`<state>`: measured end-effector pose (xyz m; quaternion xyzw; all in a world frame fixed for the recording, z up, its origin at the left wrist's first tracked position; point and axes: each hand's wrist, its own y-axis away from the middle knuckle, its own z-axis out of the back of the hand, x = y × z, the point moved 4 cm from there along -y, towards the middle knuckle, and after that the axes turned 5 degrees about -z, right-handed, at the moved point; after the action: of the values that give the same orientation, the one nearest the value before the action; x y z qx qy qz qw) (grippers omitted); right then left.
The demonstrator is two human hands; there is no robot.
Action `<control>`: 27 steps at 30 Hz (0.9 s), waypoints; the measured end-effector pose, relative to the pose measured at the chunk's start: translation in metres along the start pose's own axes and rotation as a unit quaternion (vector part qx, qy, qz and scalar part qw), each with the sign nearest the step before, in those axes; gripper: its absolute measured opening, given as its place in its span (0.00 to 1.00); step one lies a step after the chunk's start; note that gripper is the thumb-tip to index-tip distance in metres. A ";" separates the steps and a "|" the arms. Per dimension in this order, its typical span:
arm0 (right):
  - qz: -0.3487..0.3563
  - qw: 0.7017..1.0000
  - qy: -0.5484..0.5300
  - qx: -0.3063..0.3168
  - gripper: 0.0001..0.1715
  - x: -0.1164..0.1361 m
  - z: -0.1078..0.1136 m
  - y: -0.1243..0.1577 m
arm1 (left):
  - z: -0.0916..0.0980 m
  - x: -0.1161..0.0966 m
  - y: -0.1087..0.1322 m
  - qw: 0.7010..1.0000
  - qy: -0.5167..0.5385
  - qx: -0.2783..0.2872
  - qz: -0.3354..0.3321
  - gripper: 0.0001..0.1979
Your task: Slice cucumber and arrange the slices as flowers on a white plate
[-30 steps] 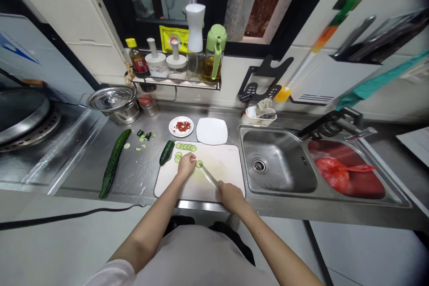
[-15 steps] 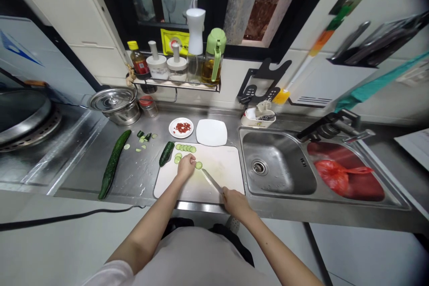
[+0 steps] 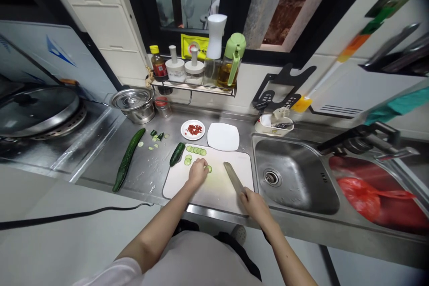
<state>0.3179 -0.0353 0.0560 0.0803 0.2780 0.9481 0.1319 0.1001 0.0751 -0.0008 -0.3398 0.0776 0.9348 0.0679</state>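
Observation:
My right hand [image 3: 252, 203] is closed round the handle of a knife [image 3: 233, 178]. Its blade slants up and left over the white cutting board [image 3: 217, 192], apart from the slices. On the board, my left hand [image 3: 199, 172] has curled fingers at a cucumber slice [image 3: 209, 169], which shows partly beside the fingertips. Behind that hand lies a row of cucumber slices [image 3: 196, 150], with a small group of slices [image 3: 188, 159] below its left end. A cut piece of cucumber [image 3: 177, 154] rests across the board's left edge.
A whole cucumber [image 3: 129, 158] and small cucumber scraps [image 3: 157, 136] lie on the steel counter to the left. Behind the board stand a plate of chopped red bits [image 3: 184, 135] and a white square plate [image 3: 223, 136]. The sink [image 3: 291, 178] adjoins on the right.
The knife has moved right, away from the slice by my left hand, and its blade points more upright. My left hand stays by the slice. The whole view has shifted left.

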 end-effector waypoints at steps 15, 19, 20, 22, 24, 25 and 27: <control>-0.006 1.000 0.008 -0.008 0.18 0.003 -0.001 -0.018 | 0.050 0.060 0.033 0.977 0.115 -0.158 0.089 0.04; -0.005 1.000 0.007 -0.013 0.20 0.002 -0.005 -0.023 | 0.055 0.071 0.030 0.978 0.076 -0.169 0.098 0.05; -0.004 1.000 0.009 -0.013 0.20 0.002 -0.005 -0.024 | 0.056 0.072 0.029 0.979 0.063 -0.166 0.098 0.06; -0.003 1.000 0.012 -0.011 0.20 0.003 -0.006 -0.025 | 0.056 0.073 0.028 0.983 0.030 -0.158 0.092 0.07; -0.002 1.000 0.014 -0.009 0.20 0.003 -0.006 -0.025 | 0.057 0.071 0.028 0.986 -0.006 -0.145 0.078 0.08; -0.002 1.000 0.014 -0.008 0.20 0.003 -0.006 -0.026 | 0.057 0.070 0.028 0.988 -0.021 -0.138 0.070 0.09; -0.002 1.000 0.014 -0.005 0.21 0.002 -0.006 -0.026 | 0.056 0.069 0.029 0.990 -0.043 -0.125 0.056 0.11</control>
<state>0.3195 -0.0166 0.0365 0.0654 0.2750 0.9503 0.1305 0.0075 0.0627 0.0001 -0.3005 -0.0236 0.9532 -0.0241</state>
